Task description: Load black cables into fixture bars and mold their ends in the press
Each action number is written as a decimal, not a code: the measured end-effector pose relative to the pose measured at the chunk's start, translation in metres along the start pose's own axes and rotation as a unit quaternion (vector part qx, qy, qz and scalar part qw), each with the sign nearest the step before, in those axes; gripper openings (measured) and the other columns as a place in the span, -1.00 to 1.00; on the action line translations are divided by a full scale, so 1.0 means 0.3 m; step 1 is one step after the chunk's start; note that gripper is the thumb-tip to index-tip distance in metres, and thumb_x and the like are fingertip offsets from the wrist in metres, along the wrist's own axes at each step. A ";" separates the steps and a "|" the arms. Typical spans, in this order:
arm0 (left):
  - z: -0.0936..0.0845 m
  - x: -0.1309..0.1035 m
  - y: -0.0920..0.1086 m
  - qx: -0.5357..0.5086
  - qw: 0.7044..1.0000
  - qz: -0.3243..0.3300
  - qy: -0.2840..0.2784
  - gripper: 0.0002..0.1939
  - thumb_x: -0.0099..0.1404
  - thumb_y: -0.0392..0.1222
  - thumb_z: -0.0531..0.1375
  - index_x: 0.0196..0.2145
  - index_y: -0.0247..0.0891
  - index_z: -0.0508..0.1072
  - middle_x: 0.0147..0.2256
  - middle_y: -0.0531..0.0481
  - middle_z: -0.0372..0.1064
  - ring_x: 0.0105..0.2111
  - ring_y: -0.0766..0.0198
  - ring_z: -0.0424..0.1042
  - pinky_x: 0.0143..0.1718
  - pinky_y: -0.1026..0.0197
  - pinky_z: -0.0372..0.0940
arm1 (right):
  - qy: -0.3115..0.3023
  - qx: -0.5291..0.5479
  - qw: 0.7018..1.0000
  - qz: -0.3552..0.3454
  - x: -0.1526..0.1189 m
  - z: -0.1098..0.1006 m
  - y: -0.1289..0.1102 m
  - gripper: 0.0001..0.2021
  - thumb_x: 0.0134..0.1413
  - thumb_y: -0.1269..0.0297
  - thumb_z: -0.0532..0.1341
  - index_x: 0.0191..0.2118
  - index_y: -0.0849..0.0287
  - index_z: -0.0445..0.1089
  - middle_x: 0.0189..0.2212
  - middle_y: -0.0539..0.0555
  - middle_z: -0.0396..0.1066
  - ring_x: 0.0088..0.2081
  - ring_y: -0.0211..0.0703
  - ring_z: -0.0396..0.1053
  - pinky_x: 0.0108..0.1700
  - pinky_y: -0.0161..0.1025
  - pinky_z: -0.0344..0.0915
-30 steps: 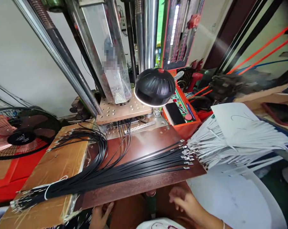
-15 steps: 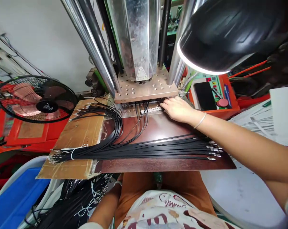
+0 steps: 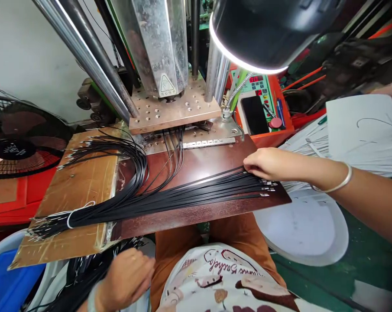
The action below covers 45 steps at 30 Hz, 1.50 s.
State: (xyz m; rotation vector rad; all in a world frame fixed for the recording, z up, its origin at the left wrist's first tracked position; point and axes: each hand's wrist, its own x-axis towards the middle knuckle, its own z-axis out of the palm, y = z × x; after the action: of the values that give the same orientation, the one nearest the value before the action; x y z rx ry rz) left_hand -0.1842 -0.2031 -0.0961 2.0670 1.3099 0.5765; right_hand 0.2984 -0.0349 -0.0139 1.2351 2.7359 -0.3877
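Note:
Thin flat black cables [image 3: 183, 197] lie in a long bundle across the brown board, their metal-tipped ends fanned out at the right. At those ends, my right hand [image 3: 262, 164] has its fingers closed on a black cable at the bundle's upper edge. My left hand [image 3: 127, 273] is raised in front of the board's lower left side with its fingers curled in; whatever they hold, if anything, is hidden. Several other cables arch up under the drilled metal plate [image 3: 179, 112] of a press, beside a slotted metal strip [image 3: 208, 143].
A white tie [image 3: 69, 219] binds the bundle's left end on a cardboard piece [image 3: 79, 184]. A black lamp [image 3: 267, 34] overhangs the right side. Behind are a control box with a phone [image 3: 252, 113] and a red button [image 3: 275, 123]. A fan [image 3: 12, 147] stands left, a white stool [image 3: 306, 225] right.
My right hand has moved from the metal strip under the press down to the cable ends. My left hand has risen into clearer view. The whole view has turned to the right.

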 end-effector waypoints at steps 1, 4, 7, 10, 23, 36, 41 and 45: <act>-0.069 0.020 0.024 0.079 0.994 0.053 0.048 -0.69 0.09 -0.17 0.26 -0.22 0.25 0.55 -0.44 0.11 0.53 -0.46 0.17 0.47 -0.36 0.13 0.38 | -0.006 -0.010 1.000 0.004 -0.009 0.007 -0.001 -0.81 0.08 0.35 0.03 -0.45 0.14 0.36 -0.52 0.03 0.39 -0.48 -0.18 0.30 -0.37 -0.26 0.11; -0.262 0.122 0.037 0.264 0.938 -0.004 0.225 -0.51 0.26 -0.13 0.11 0.10 0.38 0.30 -0.12 0.19 0.47 -0.12 0.08 0.44 0.02 -0.04 0.31 | -0.005 -0.042 0.999 -0.011 -0.005 0.010 -0.012 -0.81 0.09 0.35 0.04 -0.43 0.14 0.37 -0.48 0.04 0.42 -0.46 -0.18 0.31 -0.35 -0.25 0.11; -0.375 0.218 -0.017 0.306 0.922 -0.096 0.217 -0.53 0.35 -0.04 0.00 0.20 0.23 0.20 -0.04 0.15 0.40 -0.10 0.09 0.39 0.06 -0.05 0.27 | -0.009 -0.080 0.996 -0.027 0.018 -0.004 -0.043 -0.84 0.08 0.37 0.07 -0.39 0.15 0.39 -0.42 0.07 0.44 -0.46 -0.17 0.30 -0.33 -0.23 0.10; -0.405 0.256 -0.077 0.367 0.902 -0.134 0.184 -0.65 0.39 0.01 -0.03 0.09 0.11 0.30 -0.17 0.18 0.43 -0.22 0.18 0.42 -0.16 0.12 0.35 | -0.043 -0.110 0.992 -0.033 0.041 -0.020 -0.077 -0.88 0.02 0.41 0.11 -0.40 0.18 0.39 -0.45 0.09 0.44 -0.47 -0.14 0.30 -0.35 -0.21 0.07; -0.149 0.407 0.151 0.354 0.896 0.210 0.169 -0.61 0.36 -0.25 0.05 0.14 -0.25 0.32 0.03 -0.16 0.42 0.05 0.10 0.40 0.12 0.04 0.27 | 0.122 -0.067 0.990 0.021 0.102 -0.006 0.146 -0.68 0.21 0.12 0.08 -0.08 0.22 0.39 -0.17 0.22 0.41 -0.18 0.02 0.36 -0.19 -0.16 0.21; 0.060 0.706 0.411 0.277 0.949 0.074 -0.133 -0.66 0.43 -0.11 0.03 0.04 -0.36 0.35 -0.05 -0.24 0.37 -0.06 0.05 0.40 0.02 0.02 0.32 | 0.666 0.270 0.687 0.109 0.068 0.047 -0.039 -0.76 0.08 0.33 0.27 -0.10 0.19 0.41 -0.33 0.04 0.41 -0.35 -0.22 0.36 -0.27 -0.21 0.31; 0.030 0.763 0.454 0.263 0.927 0.052 -0.260 -0.64 0.32 0.05 0.15 -0.15 -0.33 0.39 -0.18 -0.18 0.42 -0.20 0.03 0.43 -0.14 0.05 0.32 | 0.725 0.326 0.590 0.138 0.078 0.131 -0.041 -0.86 0.02 0.36 0.31 -0.25 0.24 0.45 -0.45 -0.01 0.39 -0.44 -0.28 0.37 -0.33 -0.25 0.30; -0.017 0.818 0.460 0.177 0.926 -0.037 -0.331 -0.75 0.32 -0.08 0.12 -0.40 -0.31 0.39 -0.39 -0.09 0.41 -0.36 0.16 0.39 -0.28 0.14 0.25 | 0.709 0.343 0.596 0.157 0.079 0.141 -0.032 -0.84 0.03 0.32 0.31 -0.23 0.23 0.44 -0.44 0.00 0.40 -0.43 -0.28 0.37 -0.33 -0.24 0.32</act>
State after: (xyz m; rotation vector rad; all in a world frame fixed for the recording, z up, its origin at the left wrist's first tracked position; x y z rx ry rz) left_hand 0.0023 -0.0224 0.0125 2.1892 1.1160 -0.4119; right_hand 0.2756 -0.0357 -0.0576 3.4214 3.2588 -0.6064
